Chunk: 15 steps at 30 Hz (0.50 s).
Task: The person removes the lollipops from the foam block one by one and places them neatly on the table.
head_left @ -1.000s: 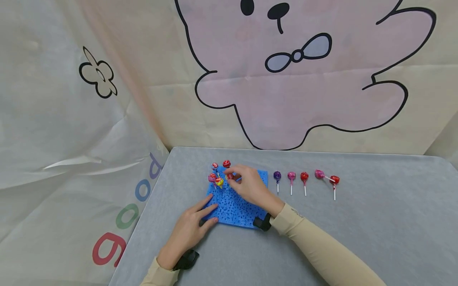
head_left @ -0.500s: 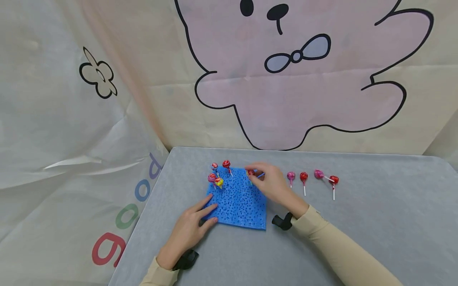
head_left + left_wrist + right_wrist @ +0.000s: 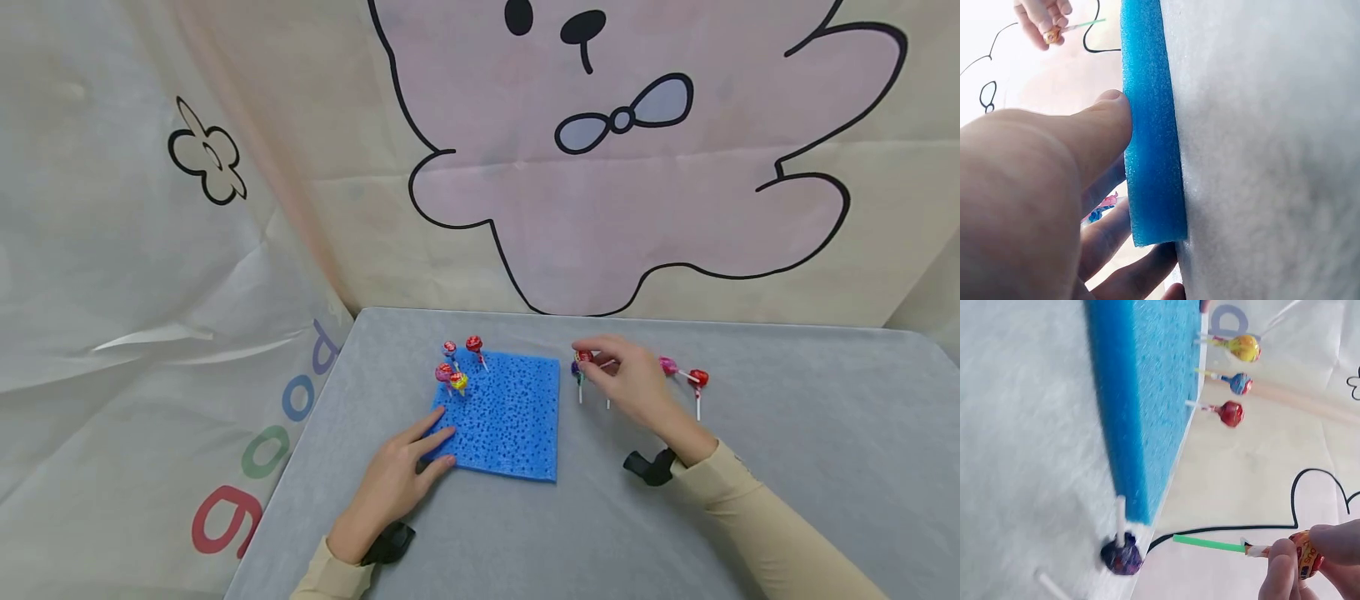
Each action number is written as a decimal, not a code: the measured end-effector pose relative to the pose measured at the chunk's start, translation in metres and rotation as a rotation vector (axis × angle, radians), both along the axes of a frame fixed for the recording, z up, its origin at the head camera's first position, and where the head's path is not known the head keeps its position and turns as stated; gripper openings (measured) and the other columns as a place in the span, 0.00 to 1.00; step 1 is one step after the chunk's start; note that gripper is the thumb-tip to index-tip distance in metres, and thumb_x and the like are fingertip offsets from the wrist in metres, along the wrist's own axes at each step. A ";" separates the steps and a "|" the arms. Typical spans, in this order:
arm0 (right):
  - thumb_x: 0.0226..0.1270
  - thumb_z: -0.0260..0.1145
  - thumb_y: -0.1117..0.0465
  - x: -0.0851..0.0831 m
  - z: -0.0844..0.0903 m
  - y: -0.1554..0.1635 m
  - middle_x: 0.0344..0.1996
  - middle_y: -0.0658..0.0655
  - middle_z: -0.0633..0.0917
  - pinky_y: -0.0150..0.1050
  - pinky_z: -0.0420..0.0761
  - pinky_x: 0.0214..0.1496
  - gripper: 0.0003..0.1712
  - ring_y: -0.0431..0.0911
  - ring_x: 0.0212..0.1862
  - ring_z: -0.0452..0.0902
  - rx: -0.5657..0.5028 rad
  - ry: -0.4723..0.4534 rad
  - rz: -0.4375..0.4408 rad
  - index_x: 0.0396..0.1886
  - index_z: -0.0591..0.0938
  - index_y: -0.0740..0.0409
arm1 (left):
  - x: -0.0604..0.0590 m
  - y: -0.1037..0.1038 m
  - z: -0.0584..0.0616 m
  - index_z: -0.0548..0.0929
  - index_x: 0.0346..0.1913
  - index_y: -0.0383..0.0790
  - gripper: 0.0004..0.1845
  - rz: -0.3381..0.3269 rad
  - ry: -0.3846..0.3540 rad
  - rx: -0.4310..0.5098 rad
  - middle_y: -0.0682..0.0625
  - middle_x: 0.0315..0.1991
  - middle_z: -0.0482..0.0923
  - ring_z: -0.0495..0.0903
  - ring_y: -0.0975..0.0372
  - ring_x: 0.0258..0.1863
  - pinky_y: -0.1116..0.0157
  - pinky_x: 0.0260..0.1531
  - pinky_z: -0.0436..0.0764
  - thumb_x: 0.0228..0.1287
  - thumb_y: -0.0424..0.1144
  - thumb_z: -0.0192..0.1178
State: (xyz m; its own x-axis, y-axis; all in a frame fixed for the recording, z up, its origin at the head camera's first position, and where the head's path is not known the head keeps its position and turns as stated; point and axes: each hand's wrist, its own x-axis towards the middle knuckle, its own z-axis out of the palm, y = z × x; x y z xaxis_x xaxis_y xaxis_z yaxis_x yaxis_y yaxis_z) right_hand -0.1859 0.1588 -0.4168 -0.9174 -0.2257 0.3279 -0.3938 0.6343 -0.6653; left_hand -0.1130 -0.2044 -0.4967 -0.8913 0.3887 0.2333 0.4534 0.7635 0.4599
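A blue foam pad (image 3: pixel 504 421) lies on the grey table (image 3: pixel 787 467). Several lollipops (image 3: pixel 458 364) stand stuck in its far left corner. My left hand (image 3: pixel 420 454) rests with straight fingers on the pad's near left corner; in the left wrist view its thumb (image 3: pixel 1107 122) presses the pad's edge (image 3: pixel 1150 137). My right hand (image 3: pixel 592 360) hovers right of the pad and pinches the head of a red lollipop (image 3: pixel 584 357). The right wrist view shows that lollipop (image 3: pixel 1305 553) with its green stick (image 3: pixel 1210 544) pointing out sideways. Below it a purple lollipop (image 3: pixel 1121 556) lies on the table.
Pink (image 3: pixel 667 365) and red (image 3: pixel 699 377) lollipops lie in a row on the table right of my right hand, others partly hidden under it. A printed cloth backdrop (image 3: pixel 600 167) hangs behind the table. The table's left edge (image 3: pixel 300 467) runs close to my left hand.
My right hand has carried the red lollipop from the pad's far left corner rightward, off the pad, to above the row on the table. The left hand has stayed put.
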 end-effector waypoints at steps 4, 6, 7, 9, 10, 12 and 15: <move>0.69 0.72 0.68 0.001 0.001 0.009 0.50 0.60 0.90 0.28 0.84 0.41 0.16 0.50 0.40 0.87 0.031 0.011 -0.011 0.55 0.89 0.57 | 0.000 0.000 0.000 0.84 0.67 0.48 0.25 0.002 0.005 -0.003 0.46 0.75 0.73 0.78 0.51 0.69 0.49 0.64 0.80 0.70 0.50 0.69; 0.69 0.71 0.68 0.001 0.001 0.011 0.49 0.59 0.90 0.29 0.85 0.41 0.15 0.50 0.40 0.87 0.039 0.011 -0.013 0.55 0.89 0.57 | 0.000 0.000 0.001 0.84 0.67 0.48 0.25 0.004 0.005 -0.002 0.46 0.75 0.73 0.79 0.51 0.69 0.49 0.64 0.80 0.69 0.50 0.70; 0.69 0.72 0.68 0.001 0.000 0.013 0.49 0.58 0.90 0.29 0.84 0.41 0.15 0.50 0.39 0.87 0.042 0.009 -0.013 0.55 0.89 0.57 | 0.000 0.000 0.001 0.84 0.67 0.48 0.25 0.005 0.005 0.000 0.46 0.75 0.73 0.79 0.51 0.69 0.49 0.64 0.80 0.69 0.49 0.70; 0.69 0.72 0.68 0.001 0.000 0.014 0.48 0.57 0.90 0.30 0.85 0.41 0.15 0.49 0.39 0.87 0.046 0.004 -0.014 0.55 0.89 0.56 | 0.001 0.000 0.001 0.84 0.66 0.48 0.25 0.007 0.004 0.001 0.46 0.75 0.73 0.79 0.51 0.69 0.49 0.64 0.80 0.69 0.49 0.70; 0.69 0.72 0.67 0.001 0.000 0.015 0.48 0.57 0.90 0.30 0.85 0.41 0.15 0.49 0.39 0.87 0.047 0.000 -0.012 0.55 0.89 0.56 | 0.001 0.000 0.001 0.84 0.66 0.48 0.25 0.008 0.003 0.001 0.46 0.75 0.73 0.79 0.51 0.69 0.49 0.64 0.80 0.69 0.49 0.70; 0.70 0.72 0.67 0.001 -0.001 0.016 0.47 0.56 0.90 0.30 0.85 0.41 0.15 0.48 0.39 0.87 0.052 -0.013 -0.011 0.55 0.89 0.55 | 0.001 0.000 0.001 0.84 0.67 0.48 0.25 0.007 0.002 -0.001 0.46 0.75 0.73 0.79 0.51 0.69 0.49 0.64 0.80 0.69 0.50 0.70; 0.70 0.72 0.65 0.002 -0.002 0.017 0.46 0.57 0.90 0.31 0.84 0.40 0.15 0.48 0.40 0.86 0.059 -0.034 -0.005 0.56 0.89 0.56 | 0.001 0.001 0.002 0.84 0.67 0.48 0.25 0.003 0.004 -0.002 0.46 0.75 0.73 0.78 0.51 0.69 0.49 0.64 0.80 0.70 0.50 0.69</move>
State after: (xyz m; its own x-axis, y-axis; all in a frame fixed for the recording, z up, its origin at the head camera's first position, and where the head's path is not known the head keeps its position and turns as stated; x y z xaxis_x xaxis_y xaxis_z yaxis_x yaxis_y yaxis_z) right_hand -0.1841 0.1759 -0.4191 -0.9289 -0.2393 0.2826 -0.3685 0.6744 -0.6399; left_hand -0.1125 -0.2037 -0.4951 -0.8918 0.3863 0.2356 0.4524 0.7662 0.4564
